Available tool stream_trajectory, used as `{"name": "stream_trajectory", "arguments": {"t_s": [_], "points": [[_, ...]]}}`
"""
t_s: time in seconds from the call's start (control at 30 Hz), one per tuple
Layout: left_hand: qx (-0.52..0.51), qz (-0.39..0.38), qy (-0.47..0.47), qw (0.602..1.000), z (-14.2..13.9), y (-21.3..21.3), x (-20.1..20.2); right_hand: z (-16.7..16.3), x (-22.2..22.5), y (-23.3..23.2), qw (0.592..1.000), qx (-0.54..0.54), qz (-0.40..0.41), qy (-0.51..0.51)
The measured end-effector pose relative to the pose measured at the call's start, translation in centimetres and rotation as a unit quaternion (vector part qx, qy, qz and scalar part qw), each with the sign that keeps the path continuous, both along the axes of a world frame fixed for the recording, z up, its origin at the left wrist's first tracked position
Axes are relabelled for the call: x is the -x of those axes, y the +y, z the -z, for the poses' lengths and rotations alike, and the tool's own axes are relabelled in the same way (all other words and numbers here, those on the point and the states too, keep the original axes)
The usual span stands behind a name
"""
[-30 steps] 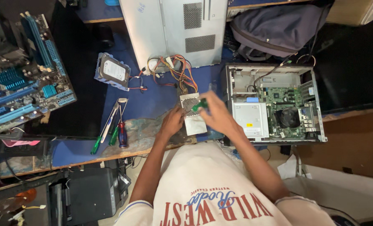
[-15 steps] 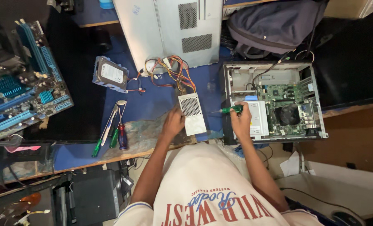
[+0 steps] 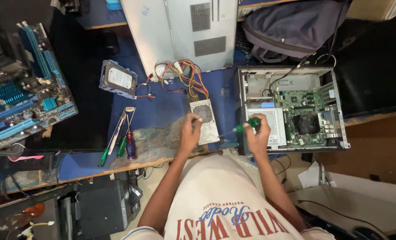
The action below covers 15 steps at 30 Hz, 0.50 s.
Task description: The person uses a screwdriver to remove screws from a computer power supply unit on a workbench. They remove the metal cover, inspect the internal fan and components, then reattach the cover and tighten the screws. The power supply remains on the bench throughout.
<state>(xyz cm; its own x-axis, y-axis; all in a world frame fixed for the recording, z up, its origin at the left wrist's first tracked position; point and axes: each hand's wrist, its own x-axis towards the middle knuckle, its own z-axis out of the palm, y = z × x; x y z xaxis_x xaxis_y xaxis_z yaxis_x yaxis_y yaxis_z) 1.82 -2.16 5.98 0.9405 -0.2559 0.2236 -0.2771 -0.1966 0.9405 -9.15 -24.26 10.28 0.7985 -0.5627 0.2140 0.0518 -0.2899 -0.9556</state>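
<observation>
Nearest the camera, the left hand [image 3: 190, 132] rests with curled fingers on the near edge of a small grey power supply unit [image 3: 204, 121], which lies flat on the blue-topped bench [image 3: 162, 106]; the hand presses the unit's left side rather than wrapping around it. Just to the right, the right hand [image 3: 256, 133] is closed around the green handle of a screwdriver [image 3: 244, 127], whose shaft points left towards the power supply's near right corner. That hand sits over the near left part of an open desktop computer case [image 3: 291, 106], its green board and fan exposed. To the left lie several loose screwdrivers [image 3: 120, 138] on the bench. Farther off, a bundle of coloured wires [image 3: 180, 75] runs from the power supply, a hard drive [image 3: 116, 79] lies beside it, and a blue motherboard [image 3: 20, 93] sits at the far left. Beyond stand a grey case panel [image 3: 184, 31] and a dark backpack [image 3: 291, 26].
</observation>
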Motion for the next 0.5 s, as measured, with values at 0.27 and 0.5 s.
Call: {"name": "stream_trajectory", "arguments": {"t_s": [0.27,0.5], "points": [[0.181,0.121,0.388,0.896,1.9,-2.7,2.2,-1.0,-1.3,4.0,0.987,-0.037,-0.154,-0.015],[0.285,0.104,0.553,0.776,1.6,-0.8,2.8,0.7,-2.5,5.4,0.975,-0.125,-0.175,0.051]]}}
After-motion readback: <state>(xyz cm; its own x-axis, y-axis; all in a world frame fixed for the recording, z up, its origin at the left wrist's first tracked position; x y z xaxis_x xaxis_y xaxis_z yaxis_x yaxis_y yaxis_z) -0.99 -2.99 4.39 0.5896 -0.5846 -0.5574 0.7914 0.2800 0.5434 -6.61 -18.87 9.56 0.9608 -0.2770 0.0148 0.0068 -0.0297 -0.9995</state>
